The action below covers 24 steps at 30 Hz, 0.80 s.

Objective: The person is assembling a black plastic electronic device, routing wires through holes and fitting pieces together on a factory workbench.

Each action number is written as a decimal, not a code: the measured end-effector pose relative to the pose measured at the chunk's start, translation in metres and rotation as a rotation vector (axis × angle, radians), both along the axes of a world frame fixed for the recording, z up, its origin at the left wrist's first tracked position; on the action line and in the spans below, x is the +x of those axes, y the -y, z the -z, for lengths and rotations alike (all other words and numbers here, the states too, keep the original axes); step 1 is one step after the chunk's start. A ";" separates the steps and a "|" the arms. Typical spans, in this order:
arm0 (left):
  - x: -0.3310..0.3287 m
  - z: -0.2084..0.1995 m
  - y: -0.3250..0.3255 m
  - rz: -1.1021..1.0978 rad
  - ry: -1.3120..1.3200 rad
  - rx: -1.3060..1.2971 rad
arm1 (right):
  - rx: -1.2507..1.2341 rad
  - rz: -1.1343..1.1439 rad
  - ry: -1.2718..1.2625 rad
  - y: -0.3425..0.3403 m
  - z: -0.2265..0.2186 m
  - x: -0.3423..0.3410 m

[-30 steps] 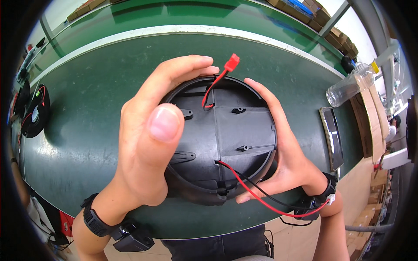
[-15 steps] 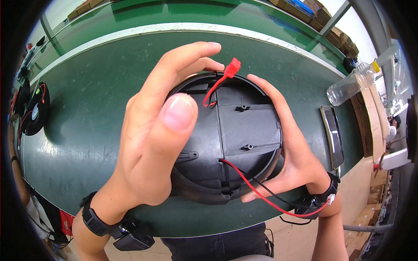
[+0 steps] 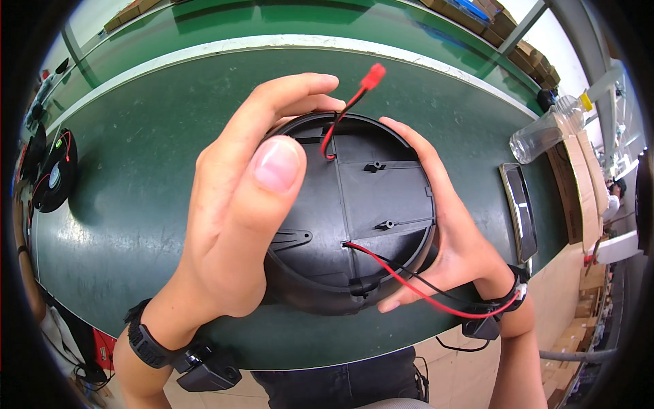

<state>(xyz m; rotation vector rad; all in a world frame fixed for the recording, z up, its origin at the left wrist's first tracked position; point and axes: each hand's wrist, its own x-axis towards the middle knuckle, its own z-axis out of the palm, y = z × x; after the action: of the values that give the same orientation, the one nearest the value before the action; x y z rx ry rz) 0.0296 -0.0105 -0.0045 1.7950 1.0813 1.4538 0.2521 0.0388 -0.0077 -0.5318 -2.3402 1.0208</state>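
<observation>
A round black plastic housing point(image 3: 385, 194) is held between my two hands above the green workbench, its ribbed inner side facing up. My left hand point(image 3: 231, 204) wraps its left side, thumb over the rim and fingers around the far edge. On the right, my right hand point(image 3: 453, 238) grips the rim, fingers along the far right and thumb near the lower edge. A red-and-black wire pair with a red connector point(image 3: 372, 77) sticks up from the housing. Another red-and-black pair point(image 3: 436, 300) leaves a lower slot and ends in a white connector point(image 3: 522, 292) by my right wrist.
A phone point(image 3: 520, 213), a clear bottle with a yellow cap point(image 3: 541, 138) and a cardboard box point(image 3: 586, 191) are at the right of the green workbench point(image 3: 129, 252). Black round parts with wires point(image 3: 56, 176) lie far left. Another person's arm point(image 3: 24, 266) shows at the left edge.
The housing has shifted slightly left and up, still between both hands. Its red connector has swung farther up and to the right. The lower wires have lifted a little near my right wrist.
</observation>
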 end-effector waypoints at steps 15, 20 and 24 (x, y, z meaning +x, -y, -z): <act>-0.002 -0.003 -0.001 0.074 -0.038 -0.044 | 0.013 0.003 0.018 0.003 -0.006 0.000; 0.001 -0.005 0.000 0.075 -0.042 -0.059 | 0.006 0.026 0.028 0.006 -0.012 0.001; -0.004 -0.006 0.000 0.124 -0.085 -0.085 | -0.014 0.030 0.054 0.006 -0.016 0.001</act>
<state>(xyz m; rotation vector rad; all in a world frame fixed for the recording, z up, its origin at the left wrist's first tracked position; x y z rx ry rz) 0.0253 -0.0107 0.0012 1.8434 1.0376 1.2507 0.2535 0.0324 0.0081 -0.6052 -2.3663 1.0210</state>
